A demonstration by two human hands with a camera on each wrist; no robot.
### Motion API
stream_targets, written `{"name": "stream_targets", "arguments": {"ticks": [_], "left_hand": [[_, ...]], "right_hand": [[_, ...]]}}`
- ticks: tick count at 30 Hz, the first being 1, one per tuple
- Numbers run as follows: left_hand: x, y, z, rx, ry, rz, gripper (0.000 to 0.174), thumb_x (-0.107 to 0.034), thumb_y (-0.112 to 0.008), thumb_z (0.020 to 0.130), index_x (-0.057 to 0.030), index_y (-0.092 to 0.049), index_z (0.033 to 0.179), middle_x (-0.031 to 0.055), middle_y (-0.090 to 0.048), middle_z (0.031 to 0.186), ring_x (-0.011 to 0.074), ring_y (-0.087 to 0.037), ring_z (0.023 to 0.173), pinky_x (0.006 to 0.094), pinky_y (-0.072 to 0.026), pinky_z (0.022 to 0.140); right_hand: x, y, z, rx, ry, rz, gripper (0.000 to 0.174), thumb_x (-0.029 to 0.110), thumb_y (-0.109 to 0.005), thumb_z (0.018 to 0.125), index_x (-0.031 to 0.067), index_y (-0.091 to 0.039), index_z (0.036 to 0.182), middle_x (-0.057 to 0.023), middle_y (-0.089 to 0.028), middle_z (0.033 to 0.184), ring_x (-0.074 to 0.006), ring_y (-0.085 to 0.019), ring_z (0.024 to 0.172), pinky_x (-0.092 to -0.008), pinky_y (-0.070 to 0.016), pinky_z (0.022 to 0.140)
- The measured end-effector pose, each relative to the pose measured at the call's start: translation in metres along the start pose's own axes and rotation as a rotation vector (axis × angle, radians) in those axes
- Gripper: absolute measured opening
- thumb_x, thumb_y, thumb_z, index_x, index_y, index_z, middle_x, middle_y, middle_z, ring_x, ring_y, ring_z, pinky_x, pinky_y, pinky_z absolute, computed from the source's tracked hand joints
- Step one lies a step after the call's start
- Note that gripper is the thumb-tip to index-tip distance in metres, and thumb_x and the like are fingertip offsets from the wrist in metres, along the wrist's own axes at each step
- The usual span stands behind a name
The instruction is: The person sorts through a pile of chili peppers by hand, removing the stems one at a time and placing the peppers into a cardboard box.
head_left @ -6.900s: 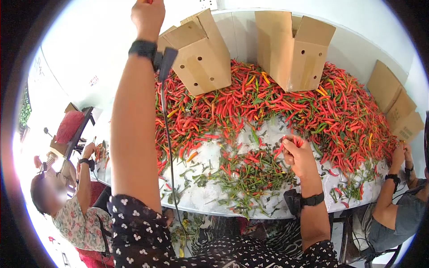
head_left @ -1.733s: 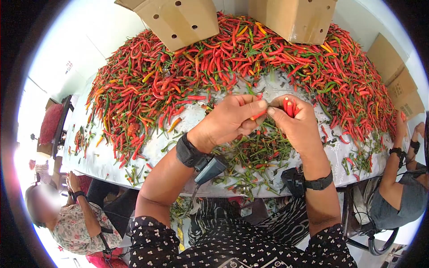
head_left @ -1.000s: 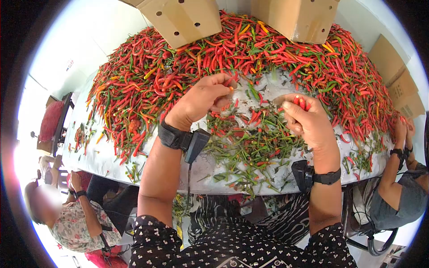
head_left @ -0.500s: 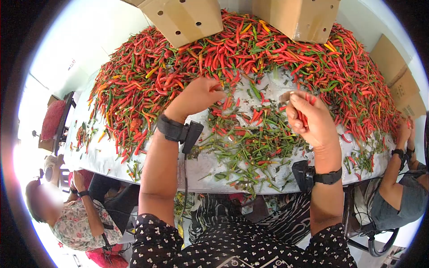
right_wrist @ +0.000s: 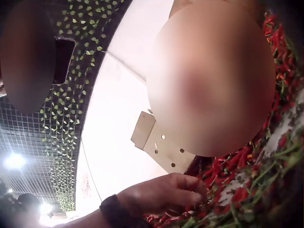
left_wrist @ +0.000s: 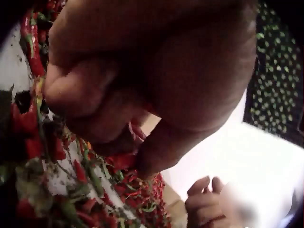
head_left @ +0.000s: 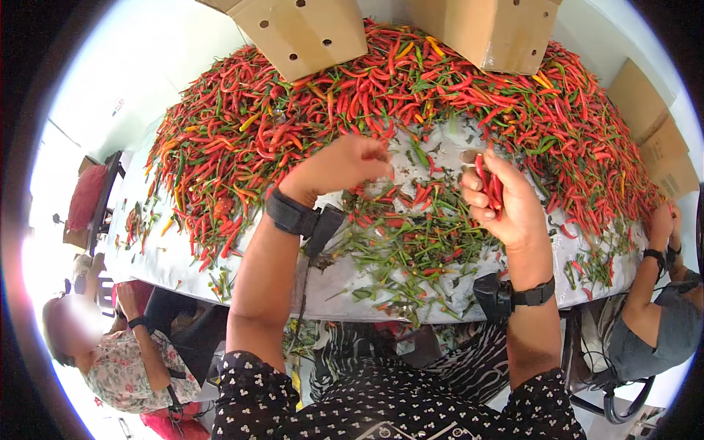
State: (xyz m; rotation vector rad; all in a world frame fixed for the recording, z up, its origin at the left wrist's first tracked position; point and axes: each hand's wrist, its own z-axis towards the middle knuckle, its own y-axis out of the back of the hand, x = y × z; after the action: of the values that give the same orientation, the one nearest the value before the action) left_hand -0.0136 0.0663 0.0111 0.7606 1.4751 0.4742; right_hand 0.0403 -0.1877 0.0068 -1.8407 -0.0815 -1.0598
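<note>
My right hand (head_left: 513, 202) holds several red chilies (head_left: 490, 183) in its curled fingers, with the thumb along them. A small grey-brown piece (head_left: 468, 156) shows beside that thumb tip. To the left, my left hand (head_left: 337, 169) hovers at the near side of the chili heap (head_left: 293, 110), slightly blurred. Its thumb and forefinger close together in the left wrist view, and a bit of a red chili (left_wrist: 136, 131) shows between them. Below and between both hands lies a scatter of green stems (head_left: 411, 249) mixed with red pieces. In the right wrist view the holding hand is blurred out.
Two cardboard boxes (head_left: 308, 37) (head_left: 488, 37) stand behind the heap, and cardboard flaps (head_left: 653, 132) rise at the right. The white table covering (head_left: 286, 293) ends just before my lap. One person (head_left: 132, 352) sits at the left, another (head_left: 653, 315) at the right.
Earlier my left hand was raised high, then met the right hand over the stems. It has since gone to the heap and now moves slightly rightward. My right hand keeps its chilies, now turned into view.
</note>
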Motion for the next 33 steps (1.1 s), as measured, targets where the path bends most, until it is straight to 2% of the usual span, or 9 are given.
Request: {"name": "stream_targets", "arguments": {"ticks": [2, 7, 11, 13, 17, 19, 24, 28, 33], "left_hand": [[0.004, 0.014, -0.006, -0.002, 0.177, -0.679, 0.015, -0.017, -0.054, 0.08, -0.002, -0.052, 0.078, 0.0019, -0.048, 0.06, 0.0124, -0.045, 0.053, 0.0235, -0.0378, 0.049], [0.023, 0.031, -0.016, -0.122, -0.021, -1.183, 0.01, -0.012, -0.049, 0.083, -0.0028, -0.051, 0.086, 0.0048, -0.053, 0.076, 0.0106, -0.046, 0.053, 0.0194, -0.0347, 0.044], [0.04, 0.033, -0.015, -0.266, 0.08, -0.867, 0.013, -0.014, -0.053, 0.081, -0.0007, -0.054, 0.08, 0.0047, -0.057, 0.073, 0.0123, -0.054, 0.061, 0.0205, -0.0381, 0.045], [0.038, 0.031, -0.015, -0.275, -0.066, 0.025, 0.017, -0.016, -0.059, 0.076, 0.0, -0.057, 0.082, 0.0072, -0.06, 0.074, 0.0165, -0.057, 0.064, 0.0267, -0.0433, 0.055], [0.043, 0.021, -0.014, -0.156, -0.008, 0.4, 0.024, -0.018, -0.063, 0.068, -0.0037, -0.061, 0.087, 0.0146, -0.06, 0.079, 0.0282, -0.058, 0.073, 0.0358, -0.0451, 0.066], [0.044, 0.019, -0.013, -0.15, -0.019, 0.356, 0.023, -0.017, -0.063, 0.068, -0.0033, -0.061, 0.085, 0.0146, -0.06, 0.08, 0.0306, -0.057, 0.077, 0.0372, -0.0448, 0.067], [0.021, 0.021, -0.013, 0.119, -0.074, 0.096, 0.02, -0.013, -0.062, 0.075, -0.0004, -0.061, 0.091, 0.008, -0.062, 0.08, 0.0148, -0.058, 0.075, 0.0293, -0.0451, 0.07], [0.012, 0.029, -0.019, 0.038, -0.025, 0.018, 0.019, -0.013, -0.061, 0.076, 0.0005, -0.062, 0.089, 0.0065, -0.063, 0.08, 0.0113, -0.056, 0.074, 0.028, -0.0449, 0.07], [0.043, 0.034, -0.021, -0.374, 0.025, 0.351, 0.024, -0.022, -0.065, 0.068, -0.002, -0.062, 0.08, 0.0153, -0.056, 0.067, 0.029, -0.057, 0.067, 0.0359, -0.0437, 0.061]], "right_hand": [[0.001, 0.002, 0.0, -0.02, 0.016, 0.026, 0.018, 0.029, -0.052, 0.087, 0.011, -0.053, 0.086, -0.0021, -0.049, 0.067, -0.0087, -0.044, 0.053, -0.0183, -0.0272, 0.037], [0.001, 0.003, -0.001, -0.023, 0.033, 0.043, 0.017, 0.028, -0.052, 0.087, 0.0115, -0.052, 0.085, -0.0024, -0.049, 0.067, -0.0097, -0.044, 0.053, -0.0187, -0.0283, 0.038], [0.001, 0.001, -0.002, -0.034, 0.04, 0.035, 0.021, 0.028, -0.051, 0.088, 0.0075, -0.054, 0.09, -0.002, -0.048, 0.066, -0.009, -0.044, 0.053, -0.0185, -0.0285, 0.039], [0.001, 0.001, -0.001, -0.031, 0.045, 0.024, 0.023, 0.028, -0.05, 0.088, 0.0057, -0.054, 0.093, -0.0018, -0.048, 0.066, -0.0087, -0.043, 0.053, -0.0185, -0.0284, 0.039], [0.001, 0.005, -0.002, -0.01, 0.057, 0.002, 0.026, 0.028, -0.049, 0.089, 0.003, -0.054, 0.096, -0.0015, -0.048, 0.066, -0.0082, -0.043, 0.052, -0.0182, -0.0284, 0.039], [0.002, 0.004, -0.002, -0.011, 0.061, -0.015, 0.026, 0.028, -0.049, 0.089, 0.0033, -0.054, 0.096, -0.0014, -0.048, 0.067, -0.0082, -0.043, 0.052, -0.0181, -0.0284, 0.038], [0.001, 0.004, -0.002, -0.001, 0.044, -0.005, 0.024, 0.026, -0.049, 0.089, 0.0036, -0.054, 0.096, -0.001, -0.048, 0.067, -0.008, -0.044, 0.053, -0.0181, -0.0297, 0.04], [0.002, 0.001, -0.004, -0.005, 0.063, -0.013, 0.023, 0.025, -0.049, 0.089, 0.004, -0.054, 0.095, -0.0011, -0.048, 0.067, -0.008, -0.044, 0.053, -0.018, -0.0296, 0.04], [0.003, 0.002, -0.004, -0.012, 0.071, -0.035, 0.02, 0.024, -0.05, 0.088, 0.0047, -0.054, 0.093, -0.0012, -0.049, 0.067, -0.008, -0.044, 0.053, -0.018, -0.029, 0.04]]}}
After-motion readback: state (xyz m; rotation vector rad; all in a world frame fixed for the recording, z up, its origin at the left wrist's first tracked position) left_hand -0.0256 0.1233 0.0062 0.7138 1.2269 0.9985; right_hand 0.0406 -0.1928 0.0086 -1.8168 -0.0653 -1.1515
